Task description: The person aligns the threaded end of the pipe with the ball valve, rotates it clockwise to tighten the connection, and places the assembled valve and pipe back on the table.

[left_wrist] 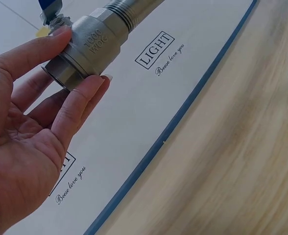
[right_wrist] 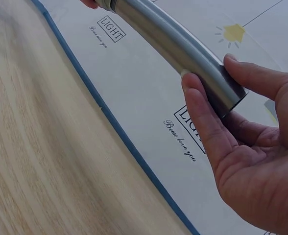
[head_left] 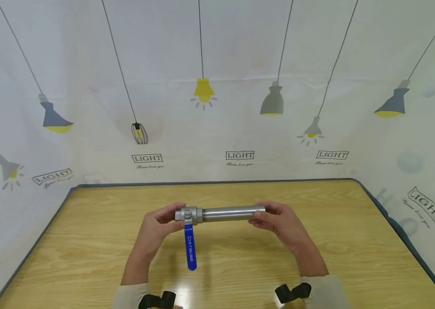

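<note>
Both hands hold up one joined piece above the table: a steel ball valve and a smooth steel pipe running to the right. At the valve's free end, my left hand pinches the body between thumb and fingers. From the valve's stem a blue lever handle points toward me. My right hand grips the pipe's far end, thumb on one side and fingers on the other. In the left wrist view, threads show where pipe and valve meet, and the body reads 1000 WOG.
Beneath the hands lies a wood-grain table with a blue-grey edging along its back and sides. A white sheet printed with hanging lamps stands behind and beside it. Black straps circle both sleeves.
</note>
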Motion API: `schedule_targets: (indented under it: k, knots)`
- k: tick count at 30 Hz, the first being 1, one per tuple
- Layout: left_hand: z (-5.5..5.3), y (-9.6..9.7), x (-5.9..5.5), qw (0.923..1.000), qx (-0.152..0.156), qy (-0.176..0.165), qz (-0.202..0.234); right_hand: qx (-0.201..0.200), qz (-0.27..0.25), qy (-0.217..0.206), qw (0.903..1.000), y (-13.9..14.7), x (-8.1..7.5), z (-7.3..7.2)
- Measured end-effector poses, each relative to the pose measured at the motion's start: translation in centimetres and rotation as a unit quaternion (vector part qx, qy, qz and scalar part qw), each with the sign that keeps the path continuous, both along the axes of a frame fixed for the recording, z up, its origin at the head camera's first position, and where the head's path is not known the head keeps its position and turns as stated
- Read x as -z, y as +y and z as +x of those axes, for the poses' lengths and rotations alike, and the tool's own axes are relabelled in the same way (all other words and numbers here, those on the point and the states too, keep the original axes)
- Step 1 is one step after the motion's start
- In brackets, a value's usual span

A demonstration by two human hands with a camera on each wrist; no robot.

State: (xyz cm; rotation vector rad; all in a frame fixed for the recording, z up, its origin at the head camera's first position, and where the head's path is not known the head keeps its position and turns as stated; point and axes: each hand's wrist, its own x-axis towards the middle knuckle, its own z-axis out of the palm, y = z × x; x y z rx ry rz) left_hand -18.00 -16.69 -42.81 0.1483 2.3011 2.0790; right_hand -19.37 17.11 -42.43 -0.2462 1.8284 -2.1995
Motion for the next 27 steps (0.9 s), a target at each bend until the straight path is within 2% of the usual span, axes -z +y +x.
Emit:
schedule_targets:
  k: [8,13,27]
  knots:
    - [0.00,-0.10,0.09,1.0000,0.004,0.002,0.004,0.001,0.028,0.023,0.9993,0.01,0.35,0.09]
    - [-0.07,-0.14,0.09,1.0000,0.004,0.003,0.005,-0.004,0.027,0.035,0.9990,0.02,0.23,0.06]
    - [0.05,-0.25,-0.15,0.9999,0.005,0.004,0.008,-0.004,0.001,-0.002,1.0000,-0.07,-0.13,0.29]
